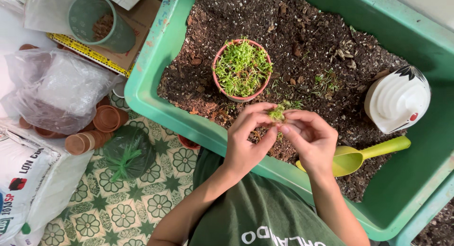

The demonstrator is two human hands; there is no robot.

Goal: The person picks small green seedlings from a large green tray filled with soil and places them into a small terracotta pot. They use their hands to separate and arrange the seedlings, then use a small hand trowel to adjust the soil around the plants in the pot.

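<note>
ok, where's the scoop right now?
Head view, right side: the yellow-green scoop lies on the soil in the green tub, just right of the right hand and below the white ribbed container.

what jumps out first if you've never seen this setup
The two hands, left hand and right hand, pinch a small clump of green seedlings above a big green tub of dark soil. Just beyond sits a pink pot packed with sprouts, and a yellow-green scoop lies at the right.
</note>
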